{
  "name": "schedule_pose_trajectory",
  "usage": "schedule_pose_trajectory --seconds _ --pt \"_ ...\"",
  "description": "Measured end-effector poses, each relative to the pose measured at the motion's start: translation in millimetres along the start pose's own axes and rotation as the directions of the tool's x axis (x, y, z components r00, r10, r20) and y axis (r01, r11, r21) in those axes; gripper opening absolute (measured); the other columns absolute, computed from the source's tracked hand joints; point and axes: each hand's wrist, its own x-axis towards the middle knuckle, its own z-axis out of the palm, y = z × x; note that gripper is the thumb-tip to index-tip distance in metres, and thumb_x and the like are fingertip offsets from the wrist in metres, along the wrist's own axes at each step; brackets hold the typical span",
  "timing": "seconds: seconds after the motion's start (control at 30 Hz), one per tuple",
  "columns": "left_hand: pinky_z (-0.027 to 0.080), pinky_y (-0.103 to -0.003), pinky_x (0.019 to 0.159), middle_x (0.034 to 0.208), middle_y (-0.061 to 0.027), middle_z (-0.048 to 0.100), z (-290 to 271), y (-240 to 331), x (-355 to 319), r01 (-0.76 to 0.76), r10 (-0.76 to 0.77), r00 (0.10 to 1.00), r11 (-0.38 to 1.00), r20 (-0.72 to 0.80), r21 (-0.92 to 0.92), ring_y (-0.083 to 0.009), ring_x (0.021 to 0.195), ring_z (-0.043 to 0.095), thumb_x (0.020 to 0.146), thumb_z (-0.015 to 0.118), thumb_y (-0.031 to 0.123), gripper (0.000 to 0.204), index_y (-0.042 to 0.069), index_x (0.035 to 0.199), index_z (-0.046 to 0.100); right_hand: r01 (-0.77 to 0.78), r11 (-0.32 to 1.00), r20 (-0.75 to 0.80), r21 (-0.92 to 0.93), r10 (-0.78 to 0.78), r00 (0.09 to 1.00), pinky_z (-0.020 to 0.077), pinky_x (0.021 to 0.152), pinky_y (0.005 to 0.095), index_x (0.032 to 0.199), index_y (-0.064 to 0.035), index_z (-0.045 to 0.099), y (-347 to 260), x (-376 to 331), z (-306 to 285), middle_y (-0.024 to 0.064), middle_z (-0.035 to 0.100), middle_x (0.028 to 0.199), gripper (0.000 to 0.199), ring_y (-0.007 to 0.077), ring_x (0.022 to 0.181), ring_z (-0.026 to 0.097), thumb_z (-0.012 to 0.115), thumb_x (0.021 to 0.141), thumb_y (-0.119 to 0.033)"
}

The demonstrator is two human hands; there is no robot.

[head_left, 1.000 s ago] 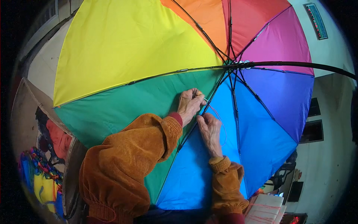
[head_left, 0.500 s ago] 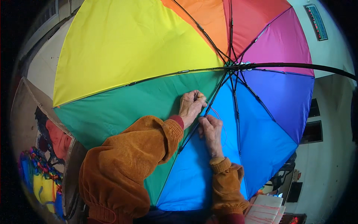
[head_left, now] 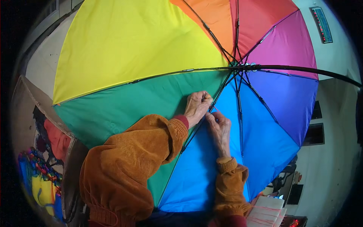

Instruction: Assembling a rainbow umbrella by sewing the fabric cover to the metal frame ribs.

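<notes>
Now that the hands have drawn a little closer together, the head view shows the work gathered at one spot on the open umbrella (head_left: 181, 87), which fills the middle with its inside facing the wearer. The left hand (head_left: 198, 106) has edged toward the black rib (head_left: 218, 96) between the green and blue panels, its grip a narrow pinch; what it pinches is hidden. Just below, the right hand (head_left: 220, 130) has its thumb close to that rib, and whether its grip pinches anything I cannot tell. A short stretch of pink thread (head_left: 217, 109) shows between them; the longer loop seen over the blue panel a moment ago is out of sight, which suggests less slack, though the right hand may cover it.

The knuckles mask the contact point, and neighbouring ribs crowd toward the hub (head_left: 242, 67), leaving little room. The shaft (head_left: 295, 69) runs off right, clear of both hands. A multicoloured fabric bundle (head_left: 43, 189) and a red cloth (head_left: 56, 140) lie left; a thread-wrapped white block (head_left: 267, 204) sits lower right.
</notes>
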Motion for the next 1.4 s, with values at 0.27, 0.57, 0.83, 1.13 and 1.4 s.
schedule_pose_trajectory --seconds 0.27,0.57,0.83,1.13,1.4 --pt "0.026 -0.019 0.036 0.062 -0.0006 0.052 -1.5 35.6 -12.7 0.229 -0.223 0.971 0.971 0.087 -0.065 -0.0033 0.045 0.037 0.085 0.057 0.017 0.014 0.009 0.078 0.047 -0.234 0.948 0.253 0.217 0.177 0.951 0.0348 0.038 0.0249 0.069 -0.0003 0.057 -15.6 -23.9 6.2 0.0036 0.05 0.051 0.029 0.0107 0.043 0.047 0.055 0.087 -0.023" --pt "0.031 -0.02 0.037 0.059 -0.001 0.052 5.2 57.1 -17.2 0.254 -0.255 0.966 0.967 0.038 0.033 -0.0052 0.045 0.041 0.083 0.056 0.015 0.012 0.009 0.075 0.049 -0.192 0.871 0.215 0.452 0.103 0.971 0.0353 0.038 0.0275 0.065 -0.0008 0.053 -26.9 -28.9 -3.0 0.005 0.05 0.051 0.027 0.0113 0.043 0.046 0.055 0.086 -0.018" --pt "0.028 -0.018 0.036 0.063 -0.0008 0.053 2.3 50.9 -17.2 0.312 -0.308 0.947 0.949 0.087 -0.04 -0.003 0.045 0.038 0.085 0.057 0.016 0.012 0.009 0.08 0.049 0.19 0.971 -0.206 0.146 -0.159 0.966 0.0432 0.05 0.0348 0.072 0.0003 0.056 9.1 14.8 -15.3 0.0123 0.056 0.065 0.014 0.0222 0.056 0.055 0.057 0.08 -0.011" --pt "0.028 -0.019 0.036 0.065 -0.0021 0.054 8.2 52.0 -17.9 0.319 -0.319 0.948 0.948 0.007 0.001 -0.0025 0.044 0.036 0.087 0.056 0.019 0.014 0.008 0.081 0.05 0.655 0.728 0.049 -0.2 -0.661 0.749 0.0409 0.049 0.0364 0.077 0.0007 0.057 25.8 54.0 -27.1 0.0139 0.048 0.066 0.004 0.0311 0.057 0.051 0.058 0.074 0.001" --pt "0.027 -0.018 0.035 0.065 -0.0026 0.056 6.1 54.3 -17.1 0.36 -0.357 0.931 0.932 0.072 -0.044 -0.0021 0.043 0.036 0.087 0.056 0.02 0.016 0.008 0.077 0.051 0.421 0.906 -0.304 0.049 -0.388 0.87 0.0378 0.044 0.0332 0.069 -0.0028 0.054 28.9 28.2 -61.6 0.009 0.049 0.063 0.012 0.021 0.048 0.046 0.055 0.081 -0.005"
